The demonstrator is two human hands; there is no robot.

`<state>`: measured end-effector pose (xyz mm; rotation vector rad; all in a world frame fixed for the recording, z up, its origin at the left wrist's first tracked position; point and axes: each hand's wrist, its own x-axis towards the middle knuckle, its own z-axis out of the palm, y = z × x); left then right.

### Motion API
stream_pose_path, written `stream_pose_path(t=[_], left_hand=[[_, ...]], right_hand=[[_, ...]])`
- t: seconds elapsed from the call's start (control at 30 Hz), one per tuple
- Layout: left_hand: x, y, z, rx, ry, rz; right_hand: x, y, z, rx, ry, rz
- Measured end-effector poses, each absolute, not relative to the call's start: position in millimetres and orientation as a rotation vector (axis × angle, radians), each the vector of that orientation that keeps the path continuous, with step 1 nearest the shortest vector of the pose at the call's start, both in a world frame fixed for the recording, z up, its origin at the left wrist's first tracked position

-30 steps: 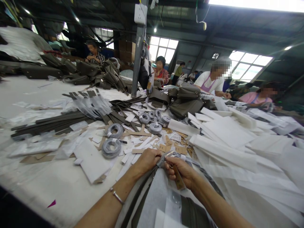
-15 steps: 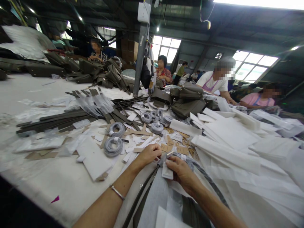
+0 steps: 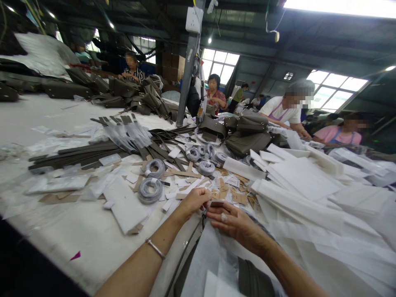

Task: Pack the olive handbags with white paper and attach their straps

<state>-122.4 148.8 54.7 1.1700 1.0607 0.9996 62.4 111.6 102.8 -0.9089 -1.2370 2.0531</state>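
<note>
The narrow brown piece (image 3: 218, 203) lies along the straightened fingers of the nearer right hand (image 3: 233, 222), its long edge pointing toward the curled left hand (image 3: 195, 201), beyond the dark bag (image 3: 249, 277), though either grasp I cannot tell.

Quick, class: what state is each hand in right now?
Left hand: fingers curled closed; whether it pinches anything cannot be told.
Right hand: fingers nearly straight, a brown piece against them; grip unclear.
</note>
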Motion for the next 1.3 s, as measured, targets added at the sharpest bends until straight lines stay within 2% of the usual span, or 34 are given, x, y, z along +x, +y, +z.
stream_pose_path(t=[0.2, 0.43, 0.7, 1.07, 1.3], left_hand=[[-118, 153, 47, 1.166, 1.131, 0.997], [-124, 153, 57, 1.302, 1.222, 1.065], [-126, 143, 68, 1.592, 1.178, 0.990], [-128, 144, 63, 1.715, 1.377, 0.925], [-126, 143, 64, 1.714, 1.336, 0.933]], right_hand=[[49, 138, 78, -1.339, -1.338, 1.850], [33, 155, 70, -1.563, -1.483, 1.718], [37, 156, 67, -1.518, -1.423, 1.633], [43, 145, 71, -1.318, -1.387, 1.588], [45, 144, 73, -1.302, -1.444, 1.596]])
